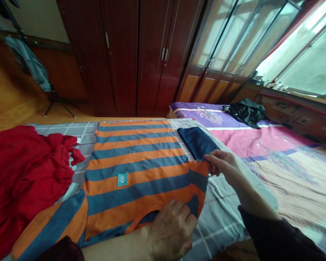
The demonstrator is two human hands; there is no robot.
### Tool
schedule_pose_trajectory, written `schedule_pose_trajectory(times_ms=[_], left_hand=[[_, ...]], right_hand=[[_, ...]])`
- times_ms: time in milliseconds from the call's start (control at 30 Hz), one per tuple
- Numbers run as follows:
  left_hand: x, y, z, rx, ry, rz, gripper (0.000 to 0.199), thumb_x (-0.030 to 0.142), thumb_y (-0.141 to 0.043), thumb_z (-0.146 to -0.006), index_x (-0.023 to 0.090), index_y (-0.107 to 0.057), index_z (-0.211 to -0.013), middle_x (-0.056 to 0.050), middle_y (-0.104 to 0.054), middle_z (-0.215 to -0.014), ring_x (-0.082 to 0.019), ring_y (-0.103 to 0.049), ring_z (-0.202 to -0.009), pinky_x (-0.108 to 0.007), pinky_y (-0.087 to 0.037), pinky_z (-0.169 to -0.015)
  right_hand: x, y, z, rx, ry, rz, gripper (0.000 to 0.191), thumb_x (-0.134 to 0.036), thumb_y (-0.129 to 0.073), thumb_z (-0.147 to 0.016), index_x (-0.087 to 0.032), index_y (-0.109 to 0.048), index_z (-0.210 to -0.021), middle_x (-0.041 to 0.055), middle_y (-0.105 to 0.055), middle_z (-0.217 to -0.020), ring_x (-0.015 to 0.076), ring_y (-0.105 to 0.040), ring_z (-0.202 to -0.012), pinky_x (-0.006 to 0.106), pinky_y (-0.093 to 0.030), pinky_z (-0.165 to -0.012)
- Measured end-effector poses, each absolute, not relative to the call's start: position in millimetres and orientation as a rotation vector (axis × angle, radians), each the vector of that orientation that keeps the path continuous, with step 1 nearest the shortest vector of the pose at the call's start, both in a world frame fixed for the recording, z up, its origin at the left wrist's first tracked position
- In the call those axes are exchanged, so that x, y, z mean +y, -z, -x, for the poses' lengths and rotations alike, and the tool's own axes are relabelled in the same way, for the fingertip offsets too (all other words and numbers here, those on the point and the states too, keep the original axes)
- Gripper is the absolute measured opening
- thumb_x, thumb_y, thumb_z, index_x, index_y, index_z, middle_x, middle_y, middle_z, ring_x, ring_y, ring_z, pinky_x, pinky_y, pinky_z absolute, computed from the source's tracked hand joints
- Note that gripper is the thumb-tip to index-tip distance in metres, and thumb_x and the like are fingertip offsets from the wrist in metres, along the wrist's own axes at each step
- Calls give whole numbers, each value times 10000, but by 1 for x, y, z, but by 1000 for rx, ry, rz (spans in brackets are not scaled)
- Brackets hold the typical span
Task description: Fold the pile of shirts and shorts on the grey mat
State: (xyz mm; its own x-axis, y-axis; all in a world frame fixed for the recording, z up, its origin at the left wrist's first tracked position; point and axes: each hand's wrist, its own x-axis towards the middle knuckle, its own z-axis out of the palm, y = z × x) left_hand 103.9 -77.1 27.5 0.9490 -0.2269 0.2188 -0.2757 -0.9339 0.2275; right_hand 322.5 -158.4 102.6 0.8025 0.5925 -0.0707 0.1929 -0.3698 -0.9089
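Observation:
An orange and blue-grey striped T-shirt (141, 163) lies spread on the grey checked bedding, its neckline toward me and a small teal patch on its front. My left hand (174, 230) reaches across to the shirt's right shoulder beside the collar, fingers curled down on the cloth; the fingertips are hidden. My right hand (220, 163) pinches the edge of the right sleeve, slightly raised from the bedding. Just beyond that hand lies a folded dark navy cloth (197, 142). The left sleeve stretches out toward the lower left.
A heap of red fabric (29, 174) lies at the left. Behind the bedding stand dark red wardrobes (152, 72). At the right is another bed with a purple and pink cover (233, 141) and a black garment (246, 111). A black stand (54, 96) rises at the far left.

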Motion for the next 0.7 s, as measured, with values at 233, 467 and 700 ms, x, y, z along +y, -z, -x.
schedule_pose_trajectory(times_ms=[233,467,700], left_hand=[[-76,-25,-105,-436,-287,-2820,201,358,-552,-854,158,-534,-845,-48,-601,-842,-199,-548,-804,-325,-437,-715],[-57,-45,-107,-249,-327,-2821,105,137,-531,-836,170,-522,-936,-51,-583,-961,-206,-540,-872,-326,-455,-748],[-48,-35,-116,-180,-269,-2965,104,86,-483,-874,173,-538,-892,-58,-582,-974,-213,-544,-865,-335,-465,-713]], right_hand=[[-72,-111,-298,-1051,-659,1770,415,-426,-644,-752,-120,-621,-1031,39,-684,-740,139,-644,-604,215,-488,-498],[-92,-83,-344,-1408,-293,2235,264,-180,-574,-759,-136,-706,-983,77,-709,-870,179,-646,-765,267,-480,-680],[-94,-50,-361,-1454,-341,2327,149,-246,-614,-735,-176,-727,-802,39,-692,-776,165,-605,-690,247,-418,-612]])
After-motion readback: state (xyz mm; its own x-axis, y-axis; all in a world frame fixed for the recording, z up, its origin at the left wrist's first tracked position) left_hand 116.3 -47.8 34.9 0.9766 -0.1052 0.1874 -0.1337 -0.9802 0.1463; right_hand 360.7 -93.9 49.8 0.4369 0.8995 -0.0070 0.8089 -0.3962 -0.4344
